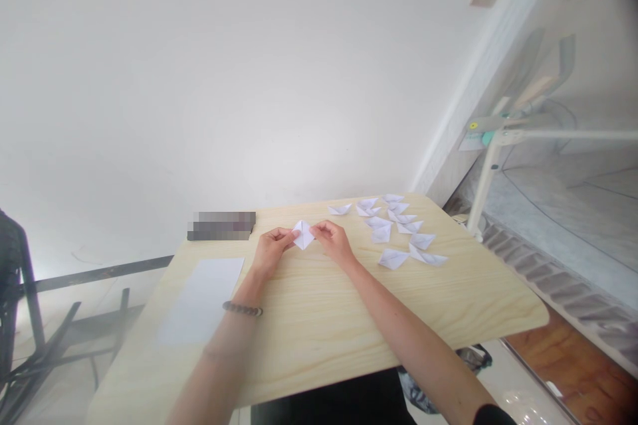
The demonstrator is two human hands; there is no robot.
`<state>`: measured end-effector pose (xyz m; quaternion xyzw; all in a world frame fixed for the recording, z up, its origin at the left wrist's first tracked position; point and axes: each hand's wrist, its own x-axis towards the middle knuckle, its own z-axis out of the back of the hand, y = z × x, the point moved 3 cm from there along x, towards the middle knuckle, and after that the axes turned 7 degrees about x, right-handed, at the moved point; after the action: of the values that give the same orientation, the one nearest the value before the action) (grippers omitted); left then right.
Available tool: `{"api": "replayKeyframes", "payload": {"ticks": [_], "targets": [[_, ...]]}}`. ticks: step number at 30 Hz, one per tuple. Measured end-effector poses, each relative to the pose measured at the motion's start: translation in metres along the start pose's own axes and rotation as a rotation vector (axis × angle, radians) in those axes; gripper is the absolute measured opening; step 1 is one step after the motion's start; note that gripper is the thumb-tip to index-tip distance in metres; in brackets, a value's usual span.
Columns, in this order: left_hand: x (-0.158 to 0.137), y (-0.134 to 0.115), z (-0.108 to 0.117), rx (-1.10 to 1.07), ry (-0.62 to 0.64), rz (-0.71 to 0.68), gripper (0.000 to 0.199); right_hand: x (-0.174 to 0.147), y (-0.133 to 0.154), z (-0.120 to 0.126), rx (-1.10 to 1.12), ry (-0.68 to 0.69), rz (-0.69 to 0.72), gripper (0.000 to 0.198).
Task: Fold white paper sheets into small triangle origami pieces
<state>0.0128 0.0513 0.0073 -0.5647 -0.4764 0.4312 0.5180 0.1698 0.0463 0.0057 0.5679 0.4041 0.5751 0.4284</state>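
A small white folded paper, diamond-shaped with a crease down its middle, is held up between both hands over the table. My left hand pinches its left corner, thumb on the near face. At the right corner, the fingertips of my right hand are closed on the same paper. Folded white paper boats, several of them, lie to the right of my right hand. Flat white sheets rest on the table beside my left forearm.
The light wooden table stands against a white wall. A blurred-out dark box-like object lies at its far left. On the left is a dark chair frame; a white metal frame stands beyond the right edge.
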Motion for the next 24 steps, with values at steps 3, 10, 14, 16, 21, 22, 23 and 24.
{"api": "replayKeyframes", "payload": {"ticks": [3,10,14,16,21,22,23,24], "targets": [[-0.001,-0.001,0.0,0.051,0.005,-0.007,0.026,-0.002,0.003,0.0,-0.039,-0.01,0.023,0.028],[-0.002,-0.001,-0.002,0.115,-0.008,-0.024,0.032,-0.005,0.009,-0.003,-0.119,-0.003,0.065,0.026],[-0.001,0.001,-0.003,0.087,-0.007,-0.017,0.032,-0.005,0.007,-0.003,-0.145,-0.007,0.077,0.025],[-0.001,0.001,-0.003,0.085,-0.013,-0.015,0.032,-0.005,0.005,-0.003,-0.15,-0.005,0.078,0.024],[-0.002,-0.001,-0.003,0.124,-0.018,0.0,0.033,-0.003,0.001,-0.003,-0.157,-0.018,0.071,0.023],[-0.002,-0.002,-0.004,0.124,-0.014,0.003,0.033,-0.003,0.0,-0.003,-0.156,-0.021,0.069,0.023],[-0.002,-0.002,-0.004,0.123,-0.014,0.006,0.034,-0.003,-0.001,-0.003,-0.15,-0.024,0.067,0.023],[-0.002,-0.003,-0.004,0.117,-0.017,0.01,0.034,-0.002,-0.002,-0.003,-0.141,-0.03,0.066,0.023]]}}
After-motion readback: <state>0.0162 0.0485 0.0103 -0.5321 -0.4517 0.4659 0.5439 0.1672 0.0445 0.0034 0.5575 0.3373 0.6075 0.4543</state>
